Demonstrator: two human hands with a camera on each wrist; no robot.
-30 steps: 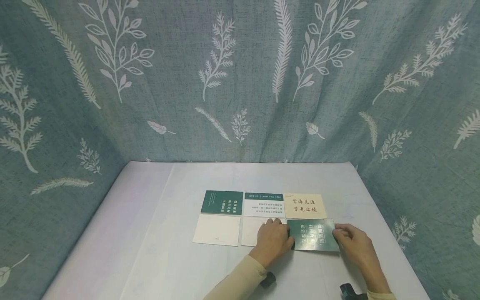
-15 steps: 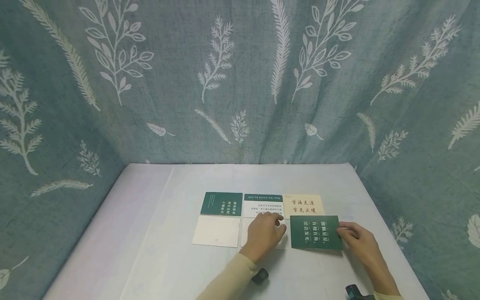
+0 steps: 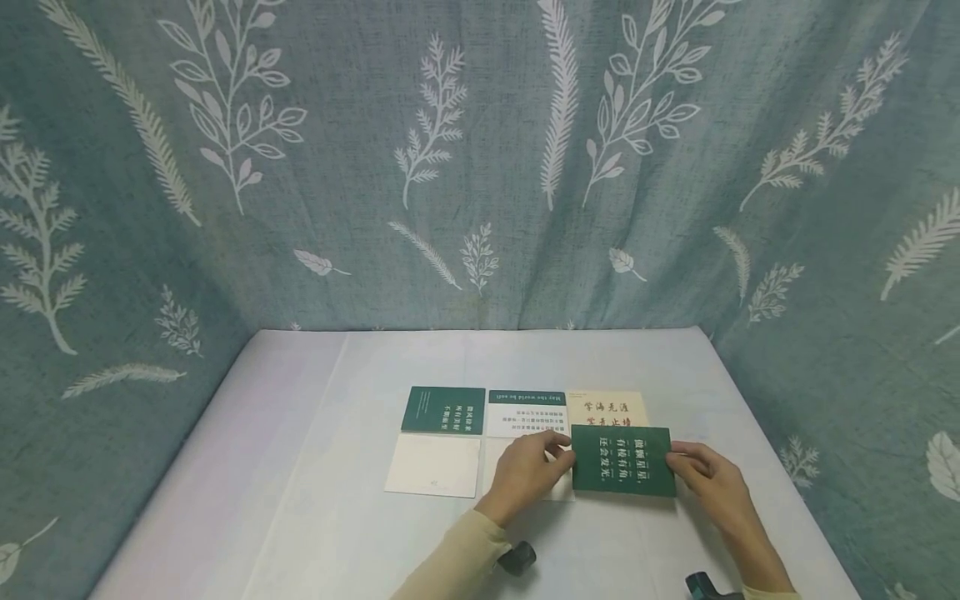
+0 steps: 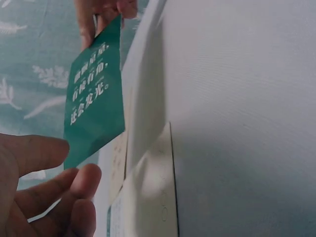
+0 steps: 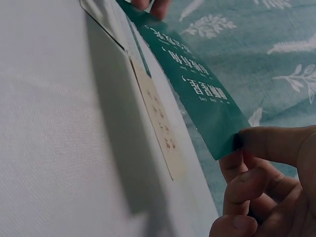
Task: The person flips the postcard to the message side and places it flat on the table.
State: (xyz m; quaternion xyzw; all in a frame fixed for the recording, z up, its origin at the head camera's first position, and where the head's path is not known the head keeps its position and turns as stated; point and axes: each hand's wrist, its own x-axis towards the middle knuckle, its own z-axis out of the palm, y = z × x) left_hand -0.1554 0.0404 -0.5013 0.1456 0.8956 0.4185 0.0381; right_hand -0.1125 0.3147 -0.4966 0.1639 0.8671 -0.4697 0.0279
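A dark green card [image 3: 622,460] with white Chinese characters is held up over the table, its face toward the head camera. My right hand [image 3: 711,482] pinches its right edge; in the right wrist view the thumb lies on the card's corner with the other fingers curled behind. At the opposite edge is my left hand [image 3: 525,468], its thumb and fingertips around the card's corner in the left wrist view. Beneath and behind the card lies a cream card [image 3: 606,404] with brown characters, partly covered. A pale card [image 3: 491,458] is mostly hidden by my left hand.
To the left lie a green card [image 3: 444,410] and a blank-looking cream card [image 3: 432,465]. Between them and the brown-lettered card is a white card with a green band [image 3: 527,412]. A patterned grey-green curtain [image 3: 480,167] surrounds the white table [image 3: 315,500].
The green card has been raised off the table and shifted slightly left. My left hand moved away from it, then came back to its left edge; my right hand kept its hold.
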